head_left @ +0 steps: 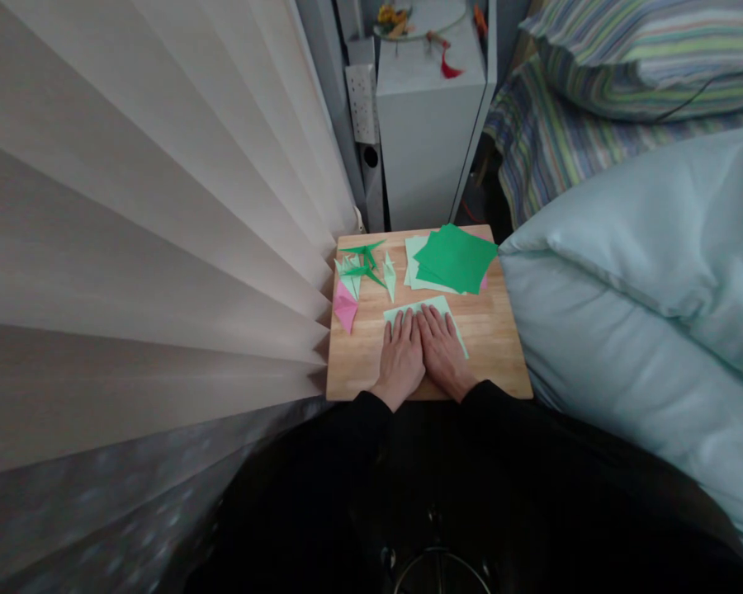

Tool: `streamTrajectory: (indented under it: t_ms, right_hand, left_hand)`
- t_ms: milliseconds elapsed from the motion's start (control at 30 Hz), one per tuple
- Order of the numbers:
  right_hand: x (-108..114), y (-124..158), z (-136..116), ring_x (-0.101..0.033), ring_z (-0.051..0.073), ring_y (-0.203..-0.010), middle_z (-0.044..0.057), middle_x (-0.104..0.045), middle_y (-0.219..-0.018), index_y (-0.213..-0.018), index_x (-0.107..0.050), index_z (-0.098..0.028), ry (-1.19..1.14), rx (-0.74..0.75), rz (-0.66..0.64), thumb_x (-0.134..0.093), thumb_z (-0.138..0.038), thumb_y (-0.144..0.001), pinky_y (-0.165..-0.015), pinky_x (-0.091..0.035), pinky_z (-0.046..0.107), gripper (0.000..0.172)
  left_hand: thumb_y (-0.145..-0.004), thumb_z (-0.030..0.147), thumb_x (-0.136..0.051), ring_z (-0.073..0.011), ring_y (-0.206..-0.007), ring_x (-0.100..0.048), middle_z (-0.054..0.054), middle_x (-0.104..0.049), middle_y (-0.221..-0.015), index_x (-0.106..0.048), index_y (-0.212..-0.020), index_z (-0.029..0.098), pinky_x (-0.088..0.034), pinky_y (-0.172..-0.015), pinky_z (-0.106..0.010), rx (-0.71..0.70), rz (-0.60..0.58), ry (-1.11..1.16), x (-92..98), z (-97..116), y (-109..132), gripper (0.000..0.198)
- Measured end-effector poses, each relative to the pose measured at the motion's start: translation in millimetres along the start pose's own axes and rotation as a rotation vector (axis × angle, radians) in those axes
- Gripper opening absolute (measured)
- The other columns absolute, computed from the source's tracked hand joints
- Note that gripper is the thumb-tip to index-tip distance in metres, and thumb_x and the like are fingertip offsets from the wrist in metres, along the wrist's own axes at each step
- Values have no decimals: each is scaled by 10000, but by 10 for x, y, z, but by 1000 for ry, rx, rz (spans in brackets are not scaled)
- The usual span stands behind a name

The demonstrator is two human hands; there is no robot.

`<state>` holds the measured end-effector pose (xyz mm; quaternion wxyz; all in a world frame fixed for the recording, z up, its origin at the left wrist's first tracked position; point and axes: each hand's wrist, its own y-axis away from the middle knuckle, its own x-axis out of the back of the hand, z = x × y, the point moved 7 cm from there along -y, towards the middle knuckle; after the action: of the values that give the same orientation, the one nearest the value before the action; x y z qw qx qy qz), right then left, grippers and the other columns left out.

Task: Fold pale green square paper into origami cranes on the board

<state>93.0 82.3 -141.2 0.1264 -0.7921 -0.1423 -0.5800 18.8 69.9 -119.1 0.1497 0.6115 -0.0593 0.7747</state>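
A pale green sheet of paper [441, 304] lies on the small wooden table [495, 346], mostly covered by my two hands. My left hand [402, 351] rests flat on it, fingers stretched away from me. Beside it, almost touching, my right hand [441, 345] also lies flat on the paper with its fingers out. Whether the sheet is folded beneath them I cannot tell. Folded paper figures stand at the table's far left: dark green ones [366, 262], a pale green one [390, 276] and a pink one [345, 308].
A stack of dark green paper [456, 257] over pale green sheets [410, 247] sits at the table's far right. Pleated curtain [210, 214] borders the left side. On the right is a bed with a pale quilt [619, 272]. A white cabinet [430, 140] stands behind the table.
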Motion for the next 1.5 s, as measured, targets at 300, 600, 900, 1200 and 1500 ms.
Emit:
streamTrajectory:
  t_ms: [300, 600, 900, 1200, 1500]
  right_hand:
    - [128, 130, 69, -352, 354, -1525, 202, -428, -1643, -1535, -472, -77, -4, -127, 109, -319, -228, -1045, -1231, -224, 588, 535]
    - [194, 191, 47, -327, 330, -1548, 198, -419, -1649, -1538, -464, -63, -11, -29, 89, -363, -219, -1019, -1258, -202, 542, 551]
    - [115, 214, 62, -317, 320, -1566, 213, -395, -1657, -1544, -458, -41, -19, -4, 115, -324, -269, -1057, -1272, -178, 568, 554]
    - [36, 189, 84, -302, 312, -1577, 193, -390, -1663, -1553, -448, -40, -16, -2, 128, -347, -248, -1045, -1280, -165, 572, 559]
    - [5, 148, 91, -315, 303, -1576, 170, -382, -1669, -1562, -457, -69, 36, -7, 112, -365, -254, -1035, -1286, -180, 564, 566]
  left_hand:
    - [-1057, 295, -334, -283, -1605, -239, -134, -313, -1714, -399, -1594, 147, -140, -1317, -515, -50, 111, 1, -8, -34, 15, 560]
    - [-1006, 216, -381, -267, -1593, -273, -124, -392, -1679, -440, -1564, 130, -135, -1319, -514, -128, 90, 16, -35, 69, 180, 568]
    - [-1036, 272, -340, -275, -1594, -269, -104, -374, -1690, -427, -1586, 162, -143, -1314, -525, 56, 134, 3, -54, 34, 145, 568]
    - [-1048, 333, -291, -270, -1607, -233, -72, -311, -1721, -378, -1616, 200, -128, -1311, -556, 115, 113, -59, -124, 0, 129, 590]
    - [-1044, 366, -269, -276, -1604, -244, -66, -329, -1711, -373, -1624, 200, -135, -1313, -576, 116, 135, -49, -196, -40, 85, 612]
